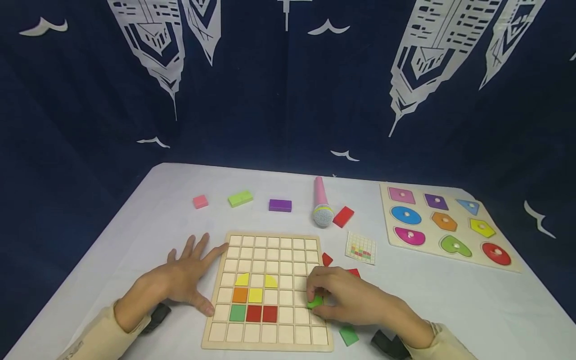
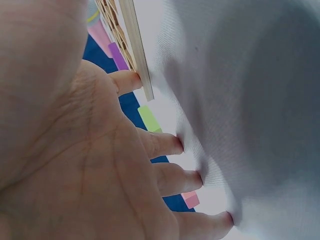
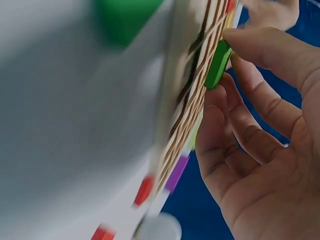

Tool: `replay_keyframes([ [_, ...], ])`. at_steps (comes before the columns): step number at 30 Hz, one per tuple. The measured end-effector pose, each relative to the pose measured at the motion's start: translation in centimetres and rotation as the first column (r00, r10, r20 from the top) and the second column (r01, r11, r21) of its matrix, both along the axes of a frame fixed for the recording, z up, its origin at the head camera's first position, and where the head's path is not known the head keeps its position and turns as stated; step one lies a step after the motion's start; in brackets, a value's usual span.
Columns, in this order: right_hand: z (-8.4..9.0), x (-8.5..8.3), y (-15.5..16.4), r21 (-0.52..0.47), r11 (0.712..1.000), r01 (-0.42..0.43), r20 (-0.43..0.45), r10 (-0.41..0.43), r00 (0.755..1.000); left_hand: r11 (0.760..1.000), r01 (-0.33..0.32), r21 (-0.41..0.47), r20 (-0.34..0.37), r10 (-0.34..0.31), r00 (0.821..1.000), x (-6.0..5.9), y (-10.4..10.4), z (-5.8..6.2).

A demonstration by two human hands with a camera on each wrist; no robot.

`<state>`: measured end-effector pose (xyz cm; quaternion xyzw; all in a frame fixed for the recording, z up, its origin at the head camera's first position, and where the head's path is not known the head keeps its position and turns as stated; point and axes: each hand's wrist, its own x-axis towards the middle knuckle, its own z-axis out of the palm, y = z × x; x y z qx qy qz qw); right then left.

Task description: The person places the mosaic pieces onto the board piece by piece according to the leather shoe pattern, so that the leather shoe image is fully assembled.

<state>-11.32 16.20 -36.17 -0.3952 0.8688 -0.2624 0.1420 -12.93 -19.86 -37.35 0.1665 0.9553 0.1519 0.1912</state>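
Observation:
My right hand (image 1: pixel 348 296) pinches a green tile (image 3: pixel 218 65) between thumb and fingertips over the right side of a wooden grid board (image 1: pixel 299 334). On the left, my left hand (image 1: pixel 182 277) has its fingers spread, with the index fingertip and thumb at the board's left edge. Its other fingertips press on the white cloth in the left wrist view. Set in the board are an orange tile (image 1: pixel 240 295), a yellow square (image 1: pixel 255 295), two yellow quarter-round tiles (image 1: pixel 271 282), a green square (image 1: pixel 237 313) and two red squares (image 1: pixel 269 314).
Right of the board lie a small pattern card (image 1: pixel 361 247), red pieces (image 1: pixel 327 259) and another green tile (image 1: pixel 348 335). Behind are a pink microphone (image 1: pixel 320 195), a red block (image 1: pixel 344 217), and purple (image 1: pixel 280 205), lime (image 1: pixel 240 198) and pink blocks (image 1: pixel 200 201). A shape puzzle (image 1: pixel 423 197) lies far right.

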Motion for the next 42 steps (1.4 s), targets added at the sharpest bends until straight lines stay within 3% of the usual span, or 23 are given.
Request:
replay_keyframes([
  [5, -0.2, 0.1, -2.6, 0.003, 0.996, -0.084, -0.007, 0.084, 0.996, 1.0, 0.006, -0.001, -0.009, -0.006, 1.0, 0.0, 0.1, 0.1],
  [12, -0.9, 0.2, -4.5, 0.03, 0.979, -0.2, -0.131, 0.202, 0.971, 1.0, -0.005, -0.007, -0.008, 0.005, 1.0, 0.0, 0.0, 0.1],
  [16, -1.0, 0.2, -4.9, 0.052, 0.976, -0.213, -0.18, 0.219, 0.959, 1.0, -0.006, -0.001, -0.011, 0.006, 1.0, 0.0, 0.0, -0.1],
  [24, -0.9, 0.9, -3.9, 0.059, 0.986, -0.159, -0.193, 0.167, 0.967, 1.0, -0.005, -0.006, -0.01, 0.004, 1.0, 0.1, 0.0, 0.0],
  [27, -0.6, 1.4, -2.3, 0.04, 0.992, -0.121, -0.163, 0.126, 0.978, 1.0, -0.002, -0.011, -0.01, 0.002, 1.0, 0.0, 0.0, 0.0],
  [33, -0.7, 1.7, 1.7, 0.024, 0.999, -0.044, -0.001, 0.044, 0.999, 1.0, 0.0, -0.022, -0.014, 0.0, 1.0, -0.1, 0.1, 0.1],
  [38, -1.2, 2.1, 4.2, -0.003, 1.0, 0.026, 0.133, -0.026, 0.991, 1.0, 0.002, -0.025, -0.013, -0.002, 1.0, 0.0, 0.0, 0.1],
  [42, -1.6, 2.5, 5.7, 0.012, 0.998, 0.059, 0.148, -0.06, 0.987, 1.0, 0.001, -0.026, -0.008, -0.001, 1.0, -0.1, 0.0, 0.1],
])
